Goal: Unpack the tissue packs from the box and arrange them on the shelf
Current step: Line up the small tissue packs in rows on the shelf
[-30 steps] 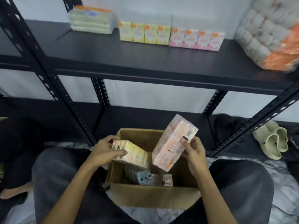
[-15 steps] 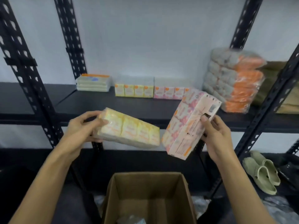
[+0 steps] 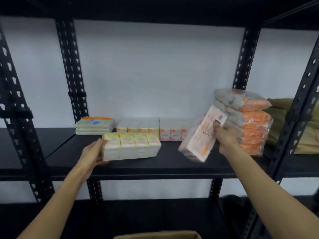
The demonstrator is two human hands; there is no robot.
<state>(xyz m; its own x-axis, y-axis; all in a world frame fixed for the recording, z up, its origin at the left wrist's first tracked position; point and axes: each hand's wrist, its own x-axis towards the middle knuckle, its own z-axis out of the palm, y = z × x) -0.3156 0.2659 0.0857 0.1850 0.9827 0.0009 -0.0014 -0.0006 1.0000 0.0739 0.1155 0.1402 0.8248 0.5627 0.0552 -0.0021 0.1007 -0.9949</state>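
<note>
Both arms reach to the black shelf [image 3: 164,163]. Left hand [image 3: 93,152] grips the left end of a yellow pack [image 3: 132,146], fingers wrapped round the end, thumb side under; the pack lies level, long side facing out, at shelf surface height, can't tell if its base touches the shelf. It sits just in front of the yellow row [image 3: 138,125] standing at the back. Right hand [image 3: 224,137] holds a pink pack [image 3: 201,135] near its upper end, fingers curled round the edge; this pack is tilted, top leaning right toward the orange bundle [image 3: 248,121], bottom corner low by the shelf surface, blurred so contact unclear. Pink row [image 3: 172,129] stands at the back, touching the yellow row on its right. Flat stack [image 3: 95,125] of pale packs with an orange-blue top lies left of the yellow row, near the rear upright. Orange bundle is a tall wrapped stack at the right end of the shelf, just behind the right hand. Olive bag [image 3: 283,121] beyond the right upright. Box [image 3: 158,235] rim shows at the bottom edge, between the forearms, well below the shelf. White wall behind.
</note>
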